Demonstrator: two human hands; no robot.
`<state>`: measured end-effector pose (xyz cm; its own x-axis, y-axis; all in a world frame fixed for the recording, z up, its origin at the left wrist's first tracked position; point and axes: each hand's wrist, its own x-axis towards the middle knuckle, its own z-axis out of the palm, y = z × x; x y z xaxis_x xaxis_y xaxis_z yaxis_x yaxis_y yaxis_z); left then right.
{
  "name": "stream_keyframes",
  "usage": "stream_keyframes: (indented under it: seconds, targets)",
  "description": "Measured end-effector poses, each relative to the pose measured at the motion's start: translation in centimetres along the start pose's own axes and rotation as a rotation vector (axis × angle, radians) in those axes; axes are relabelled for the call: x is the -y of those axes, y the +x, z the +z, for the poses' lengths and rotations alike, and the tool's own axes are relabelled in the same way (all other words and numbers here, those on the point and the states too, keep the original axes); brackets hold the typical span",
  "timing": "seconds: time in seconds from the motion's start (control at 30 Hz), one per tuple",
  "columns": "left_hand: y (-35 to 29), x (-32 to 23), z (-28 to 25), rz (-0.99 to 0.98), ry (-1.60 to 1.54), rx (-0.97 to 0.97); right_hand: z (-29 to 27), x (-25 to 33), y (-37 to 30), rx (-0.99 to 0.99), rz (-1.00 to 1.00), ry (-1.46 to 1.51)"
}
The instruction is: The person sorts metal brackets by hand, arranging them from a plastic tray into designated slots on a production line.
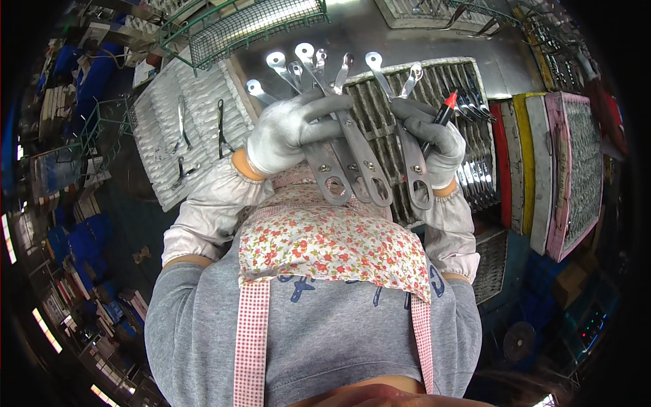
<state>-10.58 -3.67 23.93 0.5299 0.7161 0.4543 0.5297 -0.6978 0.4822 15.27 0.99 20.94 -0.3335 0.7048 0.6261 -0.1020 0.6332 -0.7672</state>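
Observation:
My left hand (281, 132), in a whitish glove with grey fingers, is closed around several flat metal pieces (352, 159). Their round, holed ends fan out beyond my fingers, and their wide slotted ends point back toward my apron. In the matching glove, my right hand (444, 146) grips a similar metal piece (415, 169), with two ringed ends showing above the fingers. A dark marker pen (445, 108) with a red end sticks up out of the same hand. Both hands are held over a ribbed tray (373, 136); my fingers hide the middles of the pieces.
A pale ribbed tray (152, 112) on the left carries a few slim metal tools (222, 125). More shiny metal pieces (478, 180) lie along the right of the middle tray. Beyond stands a green wire basket (244, 44). Framed trays (559, 176) stand in a row at right.

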Motion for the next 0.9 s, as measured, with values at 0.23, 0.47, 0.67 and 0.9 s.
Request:
stream_keyframes:
  seconds: [0.23, 0.47, 0.67, 0.9]
  targets:
    - [-1.4, 2.9, 0.7, 0.113, 0.032, -0.155, 0.6, -1.5, 1.1, 0.060, -0.038, -0.003]
    - [-1.9, 5.6, 0.2, 0.219, 0.098, -0.220, 1.3, -2.5, 3.1, 0.184, -0.218, -0.232]
    - [-2.8, 6.9, -0.4, 0.173, 0.092, -0.151, 2.7, -3.1, 4.3, 0.174, -0.216, -0.208]
    - [-7.3, 6.1, 3.6, -1.023, -0.666, -0.451, 5.9, -8.8, 2.7, 0.054, 0.629, -0.233]
